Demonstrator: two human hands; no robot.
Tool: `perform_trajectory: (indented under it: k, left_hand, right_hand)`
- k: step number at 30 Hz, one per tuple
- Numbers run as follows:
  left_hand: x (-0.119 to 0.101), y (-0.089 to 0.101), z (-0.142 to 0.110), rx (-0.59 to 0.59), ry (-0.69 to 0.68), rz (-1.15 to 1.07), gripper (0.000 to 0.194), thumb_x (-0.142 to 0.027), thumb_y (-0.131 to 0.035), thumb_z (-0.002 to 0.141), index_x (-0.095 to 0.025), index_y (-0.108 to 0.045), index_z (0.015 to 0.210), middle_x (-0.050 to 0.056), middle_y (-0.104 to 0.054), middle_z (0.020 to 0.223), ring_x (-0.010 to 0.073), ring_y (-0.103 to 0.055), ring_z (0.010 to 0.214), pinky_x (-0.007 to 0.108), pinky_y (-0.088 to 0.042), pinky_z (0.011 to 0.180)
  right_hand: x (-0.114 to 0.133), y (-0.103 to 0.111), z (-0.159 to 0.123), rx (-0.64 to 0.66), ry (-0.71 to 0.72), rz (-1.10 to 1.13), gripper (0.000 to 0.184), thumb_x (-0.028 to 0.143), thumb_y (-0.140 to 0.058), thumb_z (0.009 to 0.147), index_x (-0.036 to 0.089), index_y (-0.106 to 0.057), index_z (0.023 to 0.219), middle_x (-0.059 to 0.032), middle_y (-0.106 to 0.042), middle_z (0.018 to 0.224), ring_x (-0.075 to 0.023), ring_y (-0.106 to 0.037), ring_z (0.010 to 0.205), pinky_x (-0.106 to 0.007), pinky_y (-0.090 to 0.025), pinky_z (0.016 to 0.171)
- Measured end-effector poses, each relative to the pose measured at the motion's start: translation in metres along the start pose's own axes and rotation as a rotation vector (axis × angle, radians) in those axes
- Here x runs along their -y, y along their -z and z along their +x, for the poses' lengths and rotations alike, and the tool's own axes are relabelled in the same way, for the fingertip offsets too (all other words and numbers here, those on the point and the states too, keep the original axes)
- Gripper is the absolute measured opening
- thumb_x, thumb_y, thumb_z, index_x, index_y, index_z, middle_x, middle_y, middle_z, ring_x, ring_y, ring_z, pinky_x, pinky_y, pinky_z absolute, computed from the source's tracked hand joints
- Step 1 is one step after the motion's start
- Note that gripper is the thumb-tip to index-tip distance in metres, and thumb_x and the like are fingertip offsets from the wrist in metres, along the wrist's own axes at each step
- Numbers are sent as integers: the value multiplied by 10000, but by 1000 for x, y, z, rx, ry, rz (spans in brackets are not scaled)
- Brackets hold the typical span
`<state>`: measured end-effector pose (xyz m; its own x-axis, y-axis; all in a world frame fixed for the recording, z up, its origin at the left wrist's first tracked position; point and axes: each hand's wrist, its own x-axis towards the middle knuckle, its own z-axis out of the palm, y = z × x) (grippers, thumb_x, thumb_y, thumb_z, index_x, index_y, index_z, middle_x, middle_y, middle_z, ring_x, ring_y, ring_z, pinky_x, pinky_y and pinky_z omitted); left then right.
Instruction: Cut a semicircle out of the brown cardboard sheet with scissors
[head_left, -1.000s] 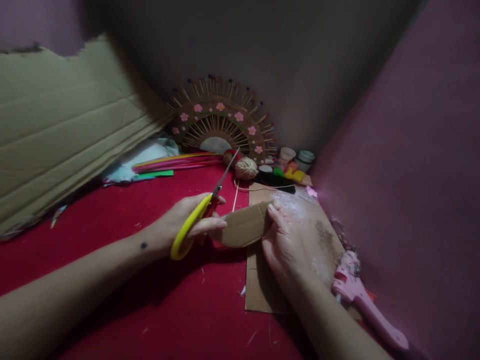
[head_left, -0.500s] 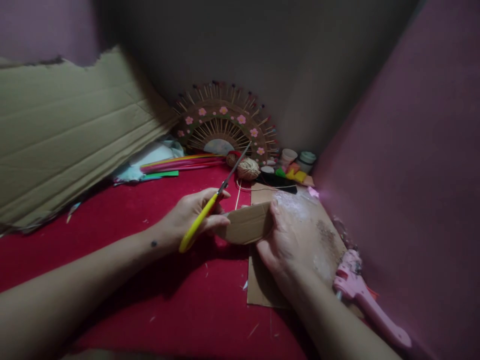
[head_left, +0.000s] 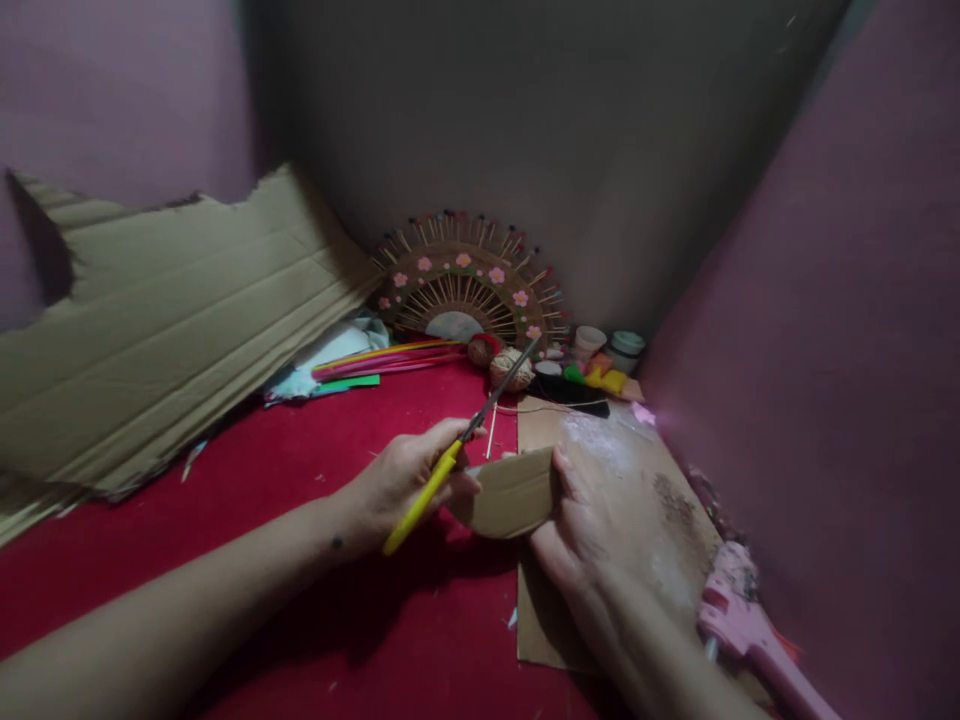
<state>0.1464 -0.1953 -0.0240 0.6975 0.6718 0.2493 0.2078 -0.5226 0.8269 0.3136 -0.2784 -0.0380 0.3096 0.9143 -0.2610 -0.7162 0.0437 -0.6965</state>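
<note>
Between my two hands is a small cardboard piece [head_left: 514, 492] with a curved lower edge. My left hand [head_left: 420, 475] grips its left end and also carries yellow-handled scissors [head_left: 427, 495], whose blades point up and away to the right. The blades look closed and lie clear of the cardboard. My right hand [head_left: 577, 530] pinches the right end, thumb on the near face and the other fingers mostly hidden behind. Beneath the right hand a flat cardboard sheet [head_left: 547, 630] lies on the red cloth [head_left: 360, 620].
A pink glue gun [head_left: 739, 610] rests at the right by the wall. Farther back are balls of twine [head_left: 512, 370], plastic cups [head_left: 589, 342], coloured strips [head_left: 390, 360] and a flowered matchstick fan [head_left: 461, 265]. Large torn cardboard [head_left: 172, 290] leans at the left.
The whole scene has shifted down and slightly right in view, as the head tilted up. Both hands keep the same hold on the cardboard piece and scissors.
</note>
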Motion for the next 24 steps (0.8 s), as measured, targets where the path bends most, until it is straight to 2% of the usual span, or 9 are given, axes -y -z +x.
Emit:
perform_trajectory:
  k: [3, 6, 8, 10, 12, 16, 19, 21, 24]
  left_hand:
    - [4, 1, 0, 34, -24, -48, 354, -369, -566, 832, -217, -504, 1146, -29, -604, 754, 120, -591, 606, 224, -476, 551]
    - [9, 3, 3, 18, -45, -7, 362, -338, -579, 818, -207, -500, 1146, -21, -623, 764, 136, -608, 655, 243, -490, 603]
    - [12, 3, 5, -11, -12, 0, 377, -313, -596, 790, -206, -500, 1139, -25, -624, 752, 145, -614, 670, 252, -491, 621]
    - [14, 0, 7, -57, 30, -26, 397, -314, -617, 762, -205, -506, 1127, -31, -610, 737, 147, -606, 665, 260, -489, 625]
    - [15, -6, 8, -112, 55, -80, 403, -336, -629, 751, -205, -512, 1113, -41, -580, 714, 141, -579, 634, 260, -479, 599]
    - [18, -25, 6, -147, 124, -261, 402, -367, -618, 775, -198, -499, 1120, -59, -528, 656, 124, -527, 552, 255, -442, 535]
    - [20, -34, 5, -135, 182, -364, 430, -392, -632, 759, -189, -497, 1114, -60, -526, 636, 114, -503, 503, 253, -419, 495]
    - [19, -35, 5, -122, 202, -385, 458, -400, -653, 729, -181, -503, 1101, -58, -537, 631, 113, -500, 488, 254, -413, 482]
    - [16, -30, 7, -118, 254, -399, 514, -448, -672, 692, -167, -501, 1086, -65, -538, 592, 114, -488, 446, 253, -395, 446]
  right_hand:
    - [12, -5, -19, 71, 55, -85, 89, 310, -707, 692, 249, -659, 736, -11, -726, 731, -235, -673, 792, -392, -546, 775]
    - [18, -10, -32, 110, 89, -141, 258, 128, -711, 635, 288, -693, 836, 23, -744, 836, -222, -662, 897, -355, -535, 827]
    - [13, -13, -28, 106, 74, -119, 199, 136, -707, 610, 256, -698, 768, -9, -744, 795, -257, -668, 886, -401, -543, 815]
    - [3, -14, -18, 91, 68, -61, 65, 243, -686, 633, 231, -685, 697, -30, -729, 705, -282, -678, 831, -447, -554, 771]
    - [-7, -13, -8, 99, 4, 38, 112, 224, -693, 619, 195, -691, 727, -52, -726, 700, -289, -680, 823, -471, -549, 781]
    - [-16, -5, -2, 131, 31, 85, 233, 107, -702, 591, 169, -697, 815, -30, -742, 752, -227, -684, 724, -418, -537, 809]
    - [-16, -2, -4, 71, 85, 25, 285, 107, -735, 570, 152, -698, 849, -28, -746, 738, -201, -678, 654, -384, -541, 770]
    - [-14, -3, -6, 41, 106, -3, 288, 123, -753, 572, 141, -695, 853, -40, -750, 750, -198, -682, 664, -360, -543, 747]
    - [-14, -5, -6, 76, 101, -13, 264, 133, -751, 595, 136, -689, 852, -57, -756, 775, -196, -688, 671, -340, -545, 718]
